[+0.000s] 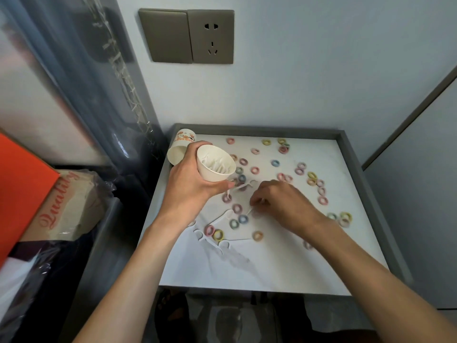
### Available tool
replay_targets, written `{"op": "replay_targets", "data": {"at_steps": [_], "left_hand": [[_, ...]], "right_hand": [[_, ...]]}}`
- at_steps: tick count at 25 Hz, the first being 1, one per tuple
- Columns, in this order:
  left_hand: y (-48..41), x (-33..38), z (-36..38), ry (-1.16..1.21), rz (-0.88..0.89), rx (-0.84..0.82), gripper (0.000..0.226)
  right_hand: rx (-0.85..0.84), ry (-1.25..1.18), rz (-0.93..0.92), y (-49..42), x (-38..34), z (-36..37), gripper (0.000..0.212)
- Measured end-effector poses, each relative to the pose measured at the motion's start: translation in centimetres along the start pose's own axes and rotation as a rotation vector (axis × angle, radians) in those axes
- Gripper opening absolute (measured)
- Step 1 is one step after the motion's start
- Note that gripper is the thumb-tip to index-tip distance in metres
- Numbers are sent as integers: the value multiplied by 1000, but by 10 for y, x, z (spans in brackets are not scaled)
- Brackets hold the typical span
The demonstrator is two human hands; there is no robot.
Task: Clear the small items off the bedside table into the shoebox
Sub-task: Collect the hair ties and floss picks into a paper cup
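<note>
Pastel hair rings (pixel 257 235), white floss picks (pixel 217 219), scattered on grey-rimmed bedside table (pixel 272 268)

Soft even daylight, faint shadows under arms; wide-angle bending at edges, corners blurred.

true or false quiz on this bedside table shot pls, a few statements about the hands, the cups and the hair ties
1. The left hand grips a white cup with floss picks inside. True.
2. The right hand lies flat and holds nothing. False: its fingers pinch a floss pick on the table.
3. A printed cup lies on its side at the table's back left corner. True.
4. All the hair ties are inside the white cup. False: they lie scattered over the table.
</note>
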State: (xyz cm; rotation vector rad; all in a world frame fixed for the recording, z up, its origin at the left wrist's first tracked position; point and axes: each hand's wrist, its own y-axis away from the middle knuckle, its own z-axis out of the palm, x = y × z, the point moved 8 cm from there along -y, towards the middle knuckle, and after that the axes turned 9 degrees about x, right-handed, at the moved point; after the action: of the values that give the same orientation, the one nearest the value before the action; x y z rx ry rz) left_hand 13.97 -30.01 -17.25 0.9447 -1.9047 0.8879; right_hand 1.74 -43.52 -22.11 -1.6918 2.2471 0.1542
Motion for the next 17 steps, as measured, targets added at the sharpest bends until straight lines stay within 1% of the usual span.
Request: {"op": "replay_targets", "data": {"at_steps": [4, 8, 11, 17], "left_hand": [[-2, -1, -1, -14, -3, 8, 75], [-3, -2, 0, -9, -8, 6, 74], [-3, -1, 0, 1, -17, 10, 74], [-4, -1, -2, -23, -14, 29, 73]], "right_hand": [[37, 82, -4, -2, 2, 7, 12], [-48, 95, 71, 2, 15, 10, 4], [-13, 86, 90, 7, 23, 3, 14], [-29, 157, 11, 5, 16, 9, 11]]}}
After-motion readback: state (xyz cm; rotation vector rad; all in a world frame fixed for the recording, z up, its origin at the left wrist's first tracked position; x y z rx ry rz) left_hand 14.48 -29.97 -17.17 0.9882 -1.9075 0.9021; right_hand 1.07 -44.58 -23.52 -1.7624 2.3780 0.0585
